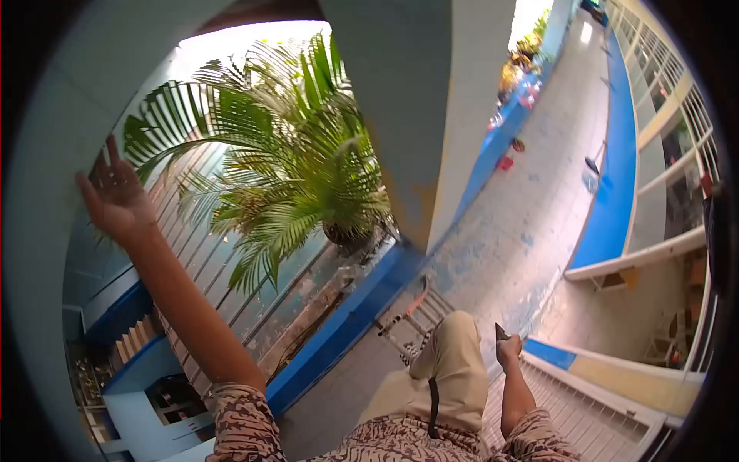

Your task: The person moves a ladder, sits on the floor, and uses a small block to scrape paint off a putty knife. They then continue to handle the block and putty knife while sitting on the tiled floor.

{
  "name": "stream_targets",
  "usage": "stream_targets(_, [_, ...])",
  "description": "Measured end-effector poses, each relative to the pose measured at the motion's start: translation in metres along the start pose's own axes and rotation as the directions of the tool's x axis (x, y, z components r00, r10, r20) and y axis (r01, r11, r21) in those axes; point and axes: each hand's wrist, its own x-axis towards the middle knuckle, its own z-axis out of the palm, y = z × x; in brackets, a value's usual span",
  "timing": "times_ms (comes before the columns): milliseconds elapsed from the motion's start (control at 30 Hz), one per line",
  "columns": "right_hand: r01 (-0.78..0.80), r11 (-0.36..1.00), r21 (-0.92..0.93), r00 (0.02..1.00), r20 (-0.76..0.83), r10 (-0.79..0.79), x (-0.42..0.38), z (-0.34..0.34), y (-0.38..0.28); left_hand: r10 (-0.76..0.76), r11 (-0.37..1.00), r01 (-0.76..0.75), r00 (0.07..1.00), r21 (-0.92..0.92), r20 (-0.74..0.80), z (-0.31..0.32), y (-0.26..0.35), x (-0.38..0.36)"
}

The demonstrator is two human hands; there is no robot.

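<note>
My left hand (119,192) is raised at the upper left, its fingers apart, beside the tips of a green palm's fronds (185,115); it holds nothing. Low at the right, my right hand (508,350) is closed around a small dark, pointed object (500,333) that I cannot identify. The palm (308,162) stands in a dark pot (346,237) beyond a blue ledge.
A blue-edged pillar (416,115) rises ahead. A metal frame (416,319) lies near my knee on the grey corridor floor (523,223). White barred windows (670,177) line the right side. Blue shelving (135,346) is at lower left.
</note>
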Motion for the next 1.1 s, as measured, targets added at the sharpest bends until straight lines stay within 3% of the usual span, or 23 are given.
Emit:
stream_targets(67, [-0.161,0.984,-0.081,0.986,-0.052,0.157,-0.047,0.013,0.025,0.106,0.968,-0.08,0.99,0.237,-0.098,0.021,0.004,-0.025])
stream_targets(100, [-0.189,0.973,-0.13,0.979,-0.102,0.177,-0.006,0.02,0.051,0.136,0.934,-0.076,0.979,0.348,-0.152,0.032,-0.047,-0.086])
stream_targets(133, [-0.238,0.954,-0.182,0.968,-0.123,0.218,-0.022,0.03,0.077,0.154,0.874,-0.05,0.972,0.483,-0.177,0.035,-0.067,-0.124])
stream_targets(167, [-0.278,0.934,-0.225,0.958,-0.138,0.252,-0.037,0.044,0.09,0.197,0.637,-0.036,0.973,0.77,-0.117,0.014,-0.102,-0.164])
stream_targets(200, [-0.293,0.927,-0.233,0.956,-0.085,0.281,-0.045,0.054,0.08,-0.033,0.624,0.053,0.999,0.78,-0.042,-0.027,-0.144,-0.201])
stream_targets(233, [-0.31,0.92,-0.24,0.951,-0.08,0.299,-0.054,0.06,0.088,-0.218,0.575,-0.027,0.959,0.818,0.184,-0.032,-0.175,-0.254])
stream_targets(267, [-0.295,0.921,-0.253,0.953,-0.006,0.303,-0.057,0.07,0.093,-0.383,0.563,-0.127,0.835,0.816,0.394,-0.036,-0.207,-0.307])
stream_targets(300, [-0.279,0.923,-0.264,0.95,0.064,0.306,-0.059,0.078,0.099,-0.665,0.598,0.158,0.644,0.786,0.377,-0.044,-0.23,-0.36])
stream_targets(333, [-0.229,0.921,-0.315,0.958,0.092,0.27,-0.062,0.088,0.103,-0.878,0.404,0.231,0.37,0.885,0.304,-0.051,-0.241,-0.405])
stream_targets(367, [-0.216,0.921,-0.323,0.961,0.095,0.259,-0.069,0.097,0.105,-0.86,0.428,-0.056,0.281,0.902,0.426,-0.075,-0.256,-0.452])
stream_targets(433, [-0.221,0.934,-0.28,0.966,0.067,0.249,-0.084,0.121,0.104,-0.949,0.314,0.06,0.043,0.948,0.311,-0.126,-0.283,-0.548])
stream_targets(467, [-0.224,0.939,-0.262,0.966,0.065,0.249,-0.088,0.131,0.102,-0.95,0.313,0.058,0.026,0.948,0.312,-0.141,-0.288,-0.578])
stream_targets(533, [-0.223,0.949,-0.223,0.969,0.052,0.241,-0.096,0.149,0.107,-0.985,0.109,-0.027,-0.138,0.994,0.105,-0.156,-0.295,-0.618])
stream_targets(567, [-0.22,0.954,-0.202,0.971,0.045,0.234,-0.099,0.158,0.107,-0.981,0.112,-0.027,-0.16,0.993,0.107,-0.161,-0.3,-0.63])
stream_targets(633, [-0.212,0.964,-0.16,0.975,0.027,0.219,-0.098,0.168,0.109,-0.948,-0.038,0.004,-0.315,0.999,-0.034,-0.165,-0.305,-0.649])
stream_targets(667, [-0.204,0.968,-0.145,0.978,0.019,0.209,-0.101,0.174,0.111,-0.94,-0.042,0.002,-0.338,0.999,-0.039,-0.168,-0.307,-0.656])
stream_targets(733, [-0.194,0.974,-0.12,0.981,-0.001,0.196,-0.102,0.183,0.113,-0.963,-0.126,-0.052,-0.232,0.991,-0.134,-0.177,-0.312,-0.668])
stream_targets(767, [-0.19,0.977,-0.093,0.982,-0.011,0.189,-0.104,0.187,0.114,-0.958,-0.13,-0.065,-0.25,0.989,-0.143,-0.185,-0.313,-0.676])
stream_targets(833, [-0.18,0.982,-0.06,0.983,-0.033,0.178,-0.106,0.191,0.117,-0.997,0.075,-0.154,-0.036,0.985,0.07,-0.212,-0.32,-0.697])
stream_targets(967, [-0.142,0.99,-0.012,0.988,-0.071,0.141,-0.109,0.191,0.128,-0.989,0.058,-0.005,-0.134,0.998,0.057,-0.21,-0.332,-0.694])
stream_targets(1100, [-0.134,0.991,0.018,0.987,-0.082,0.135,-0.11,0.188,0.136,-0.994,0.066,0.033,-0.09,0.997,0.069,-0.212,-0.329,-0.695])
